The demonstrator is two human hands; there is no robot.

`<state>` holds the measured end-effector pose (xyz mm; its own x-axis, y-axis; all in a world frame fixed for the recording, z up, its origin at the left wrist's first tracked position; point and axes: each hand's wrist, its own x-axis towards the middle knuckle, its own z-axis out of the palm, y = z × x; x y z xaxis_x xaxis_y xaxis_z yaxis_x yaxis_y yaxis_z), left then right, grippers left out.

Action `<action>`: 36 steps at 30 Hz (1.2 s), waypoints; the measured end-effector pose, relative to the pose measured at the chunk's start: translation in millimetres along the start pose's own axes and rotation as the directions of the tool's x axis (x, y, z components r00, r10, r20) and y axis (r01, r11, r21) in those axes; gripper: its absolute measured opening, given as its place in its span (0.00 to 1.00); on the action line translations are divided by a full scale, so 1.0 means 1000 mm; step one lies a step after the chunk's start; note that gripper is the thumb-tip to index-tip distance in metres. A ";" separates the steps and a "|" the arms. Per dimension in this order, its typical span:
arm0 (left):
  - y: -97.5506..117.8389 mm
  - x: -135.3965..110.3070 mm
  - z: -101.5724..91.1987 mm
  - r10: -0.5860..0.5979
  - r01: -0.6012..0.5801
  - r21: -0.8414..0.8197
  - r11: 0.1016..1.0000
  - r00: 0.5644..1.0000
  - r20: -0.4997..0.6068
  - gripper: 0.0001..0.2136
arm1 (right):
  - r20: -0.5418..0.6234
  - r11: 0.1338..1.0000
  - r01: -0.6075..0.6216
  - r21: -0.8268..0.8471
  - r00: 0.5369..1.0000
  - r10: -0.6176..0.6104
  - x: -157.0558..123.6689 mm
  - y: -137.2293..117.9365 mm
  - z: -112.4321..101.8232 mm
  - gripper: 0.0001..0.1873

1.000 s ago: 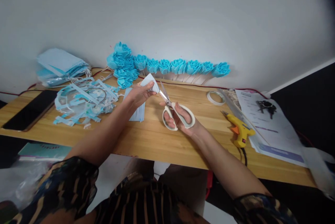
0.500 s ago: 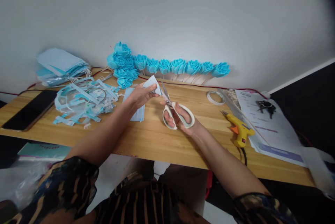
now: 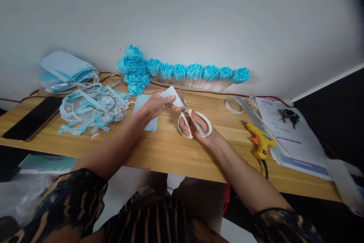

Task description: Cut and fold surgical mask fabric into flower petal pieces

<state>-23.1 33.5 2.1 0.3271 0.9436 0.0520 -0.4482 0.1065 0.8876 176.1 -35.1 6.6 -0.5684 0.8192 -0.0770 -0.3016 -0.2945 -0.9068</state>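
My left hand pinches a folded pale-blue piece of face mask above the wooden table. My right hand grips white-handled scissors, fingers through the loops, and the blades meet the piece's right edge. Another flat mask piece lies on the table under my left wrist.
Left on the table are a heap of cut mask strips, a stack of masks and a black phone. A row of blue flowers lines the wall. To the right lie a tape roll, a yellow glue gun and papers.
The mask piece and my left hand have come a little right and down, closer to the scissors. The blades now sit further into the piece.
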 end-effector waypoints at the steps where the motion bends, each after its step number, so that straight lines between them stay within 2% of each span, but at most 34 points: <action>1: 0.001 0.000 0.000 0.002 -0.002 -0.008 1.000 1.000 -0.006 0.19 | -0.006 1.000 0.000 0.000 1.000 0.000 0.000 0.000 0.000 0.31; 6: 0.004 -0.001 0.003 0.006 -0.006 0.002 1.000 1.000 0.019 0.22 | -0.019 1.000 -0.011 -0.010 1.000 0.010 0.000 0.000 0.000 0.32; 11: 0.005 -0.001 0.005 0.016 -0.016 -0.002 1.000 1.000 -0.015 0.22 | 0.001 0.998 0.047 -0.040 0.999 -0.047 0.001 0.002 -0.001 0.26; 13: 0.005 -0.001 0.005 0.010 -0.010 -0.004 1.000 1.000 -0.016 0.22 | 0.009 0.996 0.073 -0.054 0.997 -0.073 0.001 0.002 0.000 0.29; 17: 0.003 -0.002 0.006 0.005 -0.005 0.014 1.000 0.999 0.036 0.22 | 0.011 0.996 0.074 -0.054 0.997 -0.073 0.000 0.000 0.003 0.43; 19: 0.002 -0.003 0.007 0.003 -0.004 0.021 1.000 0.998 0.058 0.22 | -0.003 0.996 0.076 -0.047 0.997 -0.076 0.000 -0.001 0.004 0.46; 29: 0.003 0.000 0.003 -0.006 0.006 -0.001 1.000 1.000 0.012 0.21 | 0.008 0.990 0.139 0.012 0.990 -0.139 0.001 0.005 0.005 0.40; 36: 0.002 -0.001 0.005 -0.008 0.008 -0.033 0.999 1.000 0.010 0.22 | -0.002 0.987 0.163 0.020 0.987 -0.163 0.001 0.005 0.007 0.45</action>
<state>-20.1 31.4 6.0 0.3388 0.9396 0.0496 -0.4725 0.1243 0.8725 168.6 -38.8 4.3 -0.5102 0.8572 0.0705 -0.4052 -0.1672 -0.8988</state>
